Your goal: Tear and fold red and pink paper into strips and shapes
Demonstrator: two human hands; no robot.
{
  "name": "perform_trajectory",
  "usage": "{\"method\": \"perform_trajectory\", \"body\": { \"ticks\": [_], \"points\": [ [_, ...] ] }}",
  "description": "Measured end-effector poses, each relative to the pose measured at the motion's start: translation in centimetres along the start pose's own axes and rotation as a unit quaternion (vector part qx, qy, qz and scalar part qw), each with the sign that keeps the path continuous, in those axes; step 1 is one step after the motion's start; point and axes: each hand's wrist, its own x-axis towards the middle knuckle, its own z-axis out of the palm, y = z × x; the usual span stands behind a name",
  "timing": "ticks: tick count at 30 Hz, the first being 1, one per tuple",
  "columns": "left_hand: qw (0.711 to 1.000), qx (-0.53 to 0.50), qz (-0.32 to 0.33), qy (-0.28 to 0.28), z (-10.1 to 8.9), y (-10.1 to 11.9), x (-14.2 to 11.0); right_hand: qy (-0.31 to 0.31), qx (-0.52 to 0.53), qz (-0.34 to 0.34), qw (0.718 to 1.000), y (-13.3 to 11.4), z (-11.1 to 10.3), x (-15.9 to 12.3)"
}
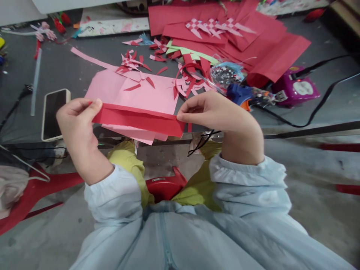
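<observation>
A strip of red paper (137,118), folded along its length, is stretched between my two hands above the table's near edge. My left hand (80,123) pinches its left end between thumb and fingers. At the other end, my right hand (208,110) grips the upper corner with thumb and forefinger. Under and behind the strip lie sheets of pink paper (152,92), partly covered by it. Red and pink paper scraps (131,63) are scattered just beyond the pink sheets.
A phone (54,112) lies left of my left hand. Red sheets (270,52) are piled at the back right, with woven paper fish (210,26) on top. Right of my right hand are a blue glue gun (239,92), a purple box (295,86) and black cables.
</observation>
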Motion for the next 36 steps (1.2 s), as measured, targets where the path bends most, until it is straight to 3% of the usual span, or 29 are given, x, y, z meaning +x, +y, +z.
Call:
{"method": "perform_trajectory", "body": {
  "ticks": [15, 26, 36],
  "points": [
    [0.998, 0.046, -0.013, -0.028, -0.3, 0.0, -0.2, 0.067, -0.024, -0.012, 0.997, 0.4, -0.2, 0.0],
    [0.995, 0.018, -0.047, -0.091, -0.6, 0.1, -0.5, 0.126, -0.003, -0.004, 0.992, 0.0, -0.7, -0.8],
    [0.968, 0.047, -0.047, -0.242, -0.7, 1.2, -1.0, 0.171, 0.080, 0.036, 0.981, -0.3, -1.7, -1.5]
  ]
}}
